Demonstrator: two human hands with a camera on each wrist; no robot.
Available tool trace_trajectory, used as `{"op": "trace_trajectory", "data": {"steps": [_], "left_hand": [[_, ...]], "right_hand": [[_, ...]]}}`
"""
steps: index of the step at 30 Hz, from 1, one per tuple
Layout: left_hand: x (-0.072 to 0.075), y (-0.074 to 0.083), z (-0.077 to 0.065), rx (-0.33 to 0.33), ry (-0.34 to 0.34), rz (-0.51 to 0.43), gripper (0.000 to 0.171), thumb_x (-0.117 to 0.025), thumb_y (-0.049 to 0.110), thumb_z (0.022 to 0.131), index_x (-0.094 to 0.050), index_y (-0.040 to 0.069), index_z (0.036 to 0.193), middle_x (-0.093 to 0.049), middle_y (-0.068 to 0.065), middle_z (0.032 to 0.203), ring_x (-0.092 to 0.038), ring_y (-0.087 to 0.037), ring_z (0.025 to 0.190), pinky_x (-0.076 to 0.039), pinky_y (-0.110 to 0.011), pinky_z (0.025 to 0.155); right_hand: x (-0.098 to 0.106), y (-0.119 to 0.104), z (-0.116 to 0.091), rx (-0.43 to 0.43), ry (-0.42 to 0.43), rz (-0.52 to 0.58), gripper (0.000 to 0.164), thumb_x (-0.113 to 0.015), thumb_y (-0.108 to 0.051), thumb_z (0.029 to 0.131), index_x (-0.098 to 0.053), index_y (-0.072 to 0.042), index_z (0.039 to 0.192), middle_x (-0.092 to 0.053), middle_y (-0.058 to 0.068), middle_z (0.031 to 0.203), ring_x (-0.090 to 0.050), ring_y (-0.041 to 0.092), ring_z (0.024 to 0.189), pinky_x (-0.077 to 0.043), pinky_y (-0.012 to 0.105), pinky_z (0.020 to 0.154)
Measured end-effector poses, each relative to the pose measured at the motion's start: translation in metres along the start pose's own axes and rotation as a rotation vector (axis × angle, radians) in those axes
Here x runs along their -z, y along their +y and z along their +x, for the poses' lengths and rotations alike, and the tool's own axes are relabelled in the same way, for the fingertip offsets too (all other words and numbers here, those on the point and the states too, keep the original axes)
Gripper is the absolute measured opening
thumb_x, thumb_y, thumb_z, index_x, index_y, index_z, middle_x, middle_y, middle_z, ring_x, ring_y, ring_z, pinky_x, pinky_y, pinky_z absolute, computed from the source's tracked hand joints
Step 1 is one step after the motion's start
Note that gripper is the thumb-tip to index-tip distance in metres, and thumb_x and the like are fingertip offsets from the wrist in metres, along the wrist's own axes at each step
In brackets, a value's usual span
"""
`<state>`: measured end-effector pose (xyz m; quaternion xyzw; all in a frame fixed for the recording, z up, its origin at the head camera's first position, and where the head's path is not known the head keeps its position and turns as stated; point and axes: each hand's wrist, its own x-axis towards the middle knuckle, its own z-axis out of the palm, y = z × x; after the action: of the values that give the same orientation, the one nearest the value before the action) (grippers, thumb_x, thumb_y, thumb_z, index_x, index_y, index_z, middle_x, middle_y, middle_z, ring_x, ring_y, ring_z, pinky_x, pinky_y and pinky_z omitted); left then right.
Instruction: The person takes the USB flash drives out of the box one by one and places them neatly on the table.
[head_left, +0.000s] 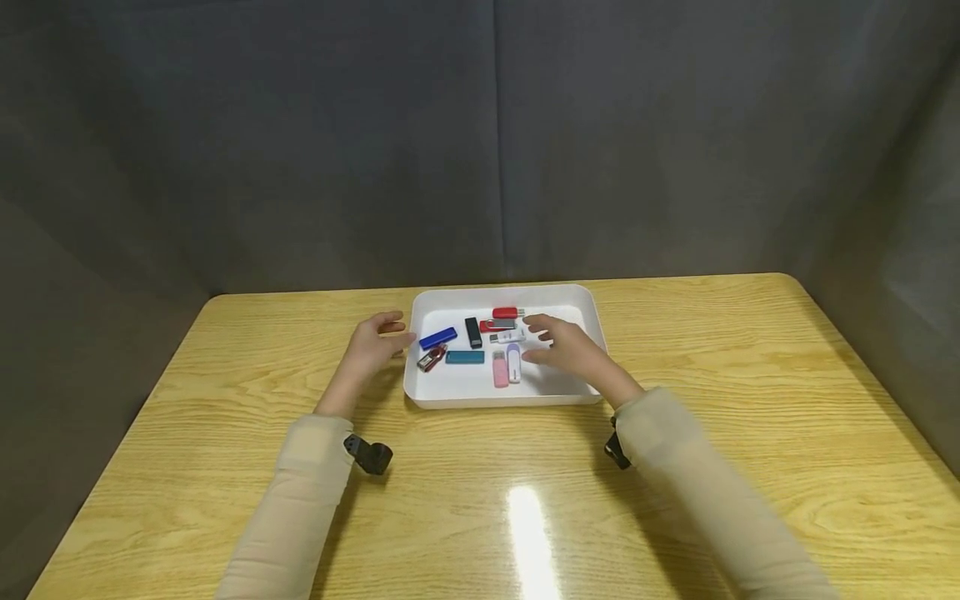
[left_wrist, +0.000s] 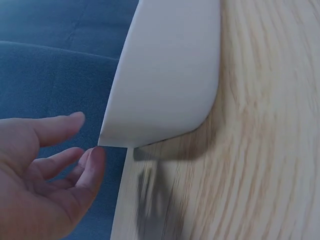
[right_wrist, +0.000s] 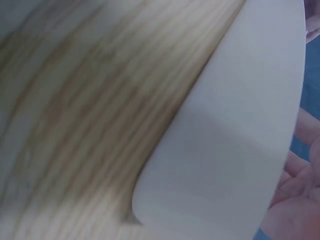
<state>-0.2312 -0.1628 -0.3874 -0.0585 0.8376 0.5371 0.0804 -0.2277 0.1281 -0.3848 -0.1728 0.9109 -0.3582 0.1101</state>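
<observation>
Left hand (head_left: 369,345) at nine o'clock, right hand (head_left: 568,345) at three, both loosely spread, are flanking smooth, oblong USB sticks (head_left: 465,357).

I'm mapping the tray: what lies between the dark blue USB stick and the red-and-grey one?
In the head view, the black stick lies between the dark blue stick and the red-and-grey stick.
</observation>
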Motion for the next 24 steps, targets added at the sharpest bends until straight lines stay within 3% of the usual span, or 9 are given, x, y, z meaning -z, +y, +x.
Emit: {"op": "trace_trajectory", "data": {"steps": [4,9,16,24], "left_hand": [[-0.001,0.003,-0.002,0.064,-0.043,-0.065,0.057,-0.057,0.001,0.09,-0.037,-0.003,0.143,-0.045,-0.023,0.141,-0.048,-0.032,0.125,-0.044,-0.039,0.106],[-0.001,0.004,-0.002,0.088,-0.079,-0.092,0.059,-0.054,-0.008,0.087,-0.035,-0.006,0.143,-0.043,-0.025,0.143,-0.045,-0.035,0.131,-0.04,-0.04,0.111],[-0.002,-0.001,0.001,0.106,-0.089,-0.133,0.057,-0.053,-0.008,0.088,-0.038,-0.006,0.142,-0.044,-0.024,0.144,-0.045,-0.034,0.133,-0.039,-0.039,0.111],[-0.006,-0.002,0.003,0.108,-0.072,-0.185,0.054,-0.05,-0.011,0.087,-0.039,-0.009,0.141,-0.045,-0.027,0.142,-0.044,-0.034,0.133,-0.039,-0.038,0.111]], "right_hand": [[-0.007,-0.003,0.002,-0.052,-0.046,0.02,0.057,-0.067,-0.012,0.087,-0.045,0.003,0.137,-0.054,0.024,0.134,-0.053,0.039,0.121,-0.045,0.046,0.104],[-0.015,-0.005,0.005,-0.106,-0.063,0.035,0.058,-0.069,-0.014,0.086,-0.047,0.0,0.138,-0.054,0.021,0.136,-0.054,0.035,0.122,-0.045,0.043,0.104],[-0.019,-0.005,0.006,-0.098,-0.058,0.033,0.059,-0.071,-0.014,0.085,-0.048,0.001,0.137,-0.051,0.02,0.139,-0.053,0.035,0.123,-0.046,0.043,0.103],[-0.024,-0.003,0.007,-0.147,-0.08,0.006,0.066,-0.074,-0.015,0.082,-0.046,-0.002,0.139,-0.054,0.02,0.136,-0.052,0.032,0.123,-0.042,0.043,0.106]]}}
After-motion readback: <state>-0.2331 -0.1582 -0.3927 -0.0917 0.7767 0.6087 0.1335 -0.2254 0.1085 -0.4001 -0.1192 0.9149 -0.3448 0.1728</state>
